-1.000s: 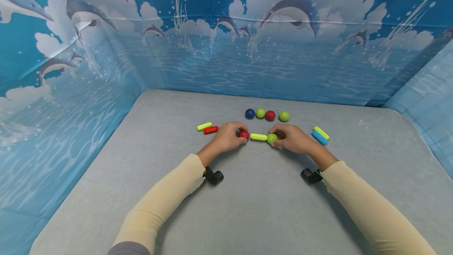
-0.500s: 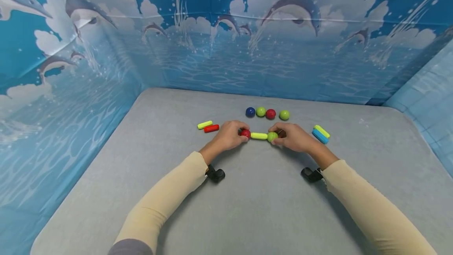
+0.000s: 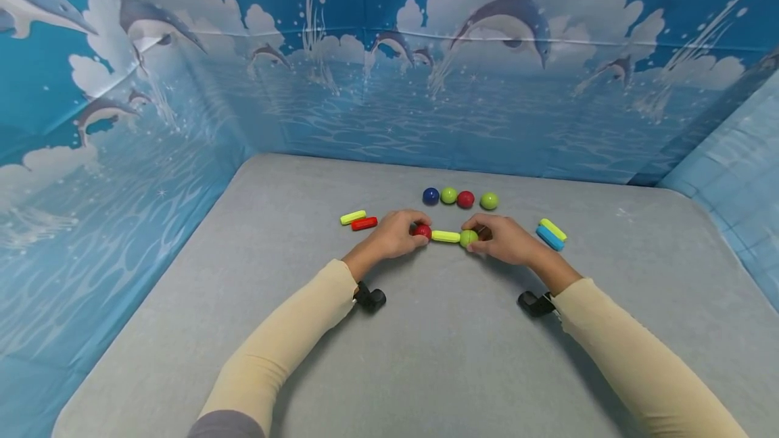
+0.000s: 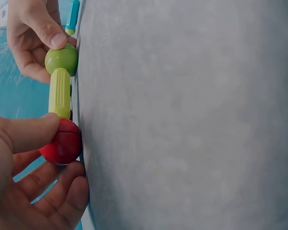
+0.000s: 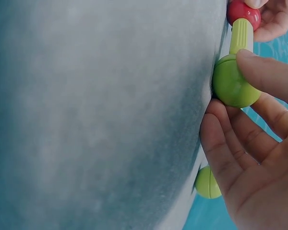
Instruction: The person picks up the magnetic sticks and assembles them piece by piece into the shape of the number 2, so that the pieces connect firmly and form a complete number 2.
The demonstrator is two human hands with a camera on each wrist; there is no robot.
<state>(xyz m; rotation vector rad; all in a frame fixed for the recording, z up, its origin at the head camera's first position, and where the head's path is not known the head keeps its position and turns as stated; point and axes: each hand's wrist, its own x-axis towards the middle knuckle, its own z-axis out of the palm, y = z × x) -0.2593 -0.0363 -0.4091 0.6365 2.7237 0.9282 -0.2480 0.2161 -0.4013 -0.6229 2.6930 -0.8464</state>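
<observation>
While the left hand (image 3: pixel 395 234) pinches one red ball (image 3: pixel 422 231) between thumb and fingers, the right hand (image 3: pixel 504 238) pinches one green ball (image 3: pixel 468 238) likewise. One middle yellow rod (image 3: pixel 446 236) lies between the two, an end against each ball; depth of seating cannot be told. This three-piece line runs left to right over the grey table (image 3: pixel 414 357), near side of the loose row.

Loose balls, far row: four. Left to right: navy ball (image 3: pixel 431 196), first lime ball (image 3: pixel 449 195), crimson ball (image 3: pixel 465 199), second lime ball (image 3: pixel 489 201), the last slightly apart.

Loose rods: four, two pairs. Left pair: left yellow rod (image 3: pixel 353 217) and red rod (image 3: pixel 364 224), the latter near the left hand. Right pair: right yellow rod (image 3: pixel 553 230) on the far side, blue rod (image 3: pixel 550 238) alongside, nearer.

Totals: six balls (three green, two red, one navy); five rods (three yellow, one red, one blue).
</observation>
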